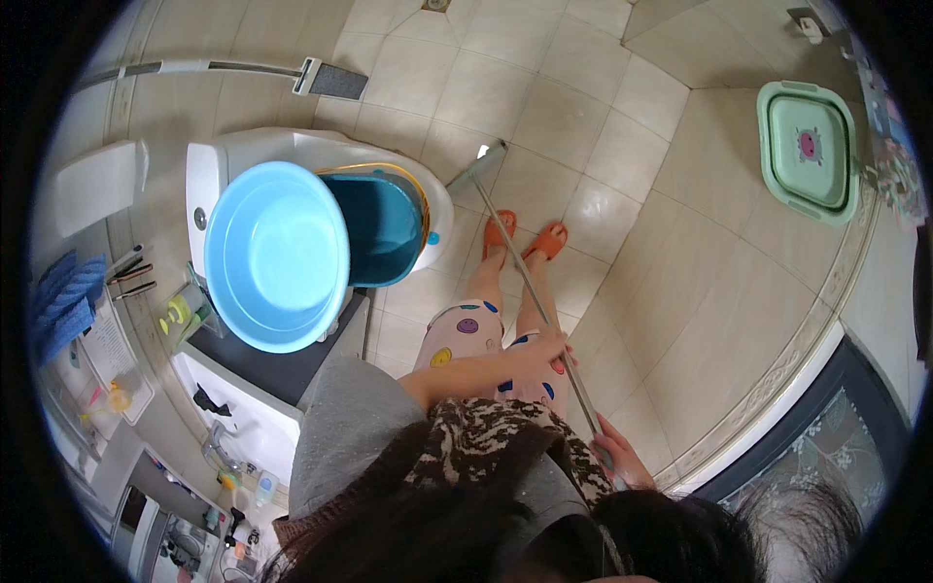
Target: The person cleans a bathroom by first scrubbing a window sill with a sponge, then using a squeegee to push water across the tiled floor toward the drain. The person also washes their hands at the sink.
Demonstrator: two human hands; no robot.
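Both my hands hold the long metal pole [521,266] of a floor squeegee, which slants across the front of my legs. My left hand [555,351] wraps around its middle stretch, the forearm crossing over my patterned shorts. Closer to my body, on the right, my right hand [625,453] grips the pole near its upper end. The squeegee head [490,160] rests on the beige floor tiles [557,109], just beyond my orange slippers [500,232] and beside the front of the toilet.
Left of me, a light blue basin [280,255] and a teal bucket [379,233] sit over the white toilet [310,149]. A flat mop [339,81] leans along the wall. A washbasin [259,415] is at lower left, a green basin [809,153] hangs right, and a floor drain [436,4] lies ahead.
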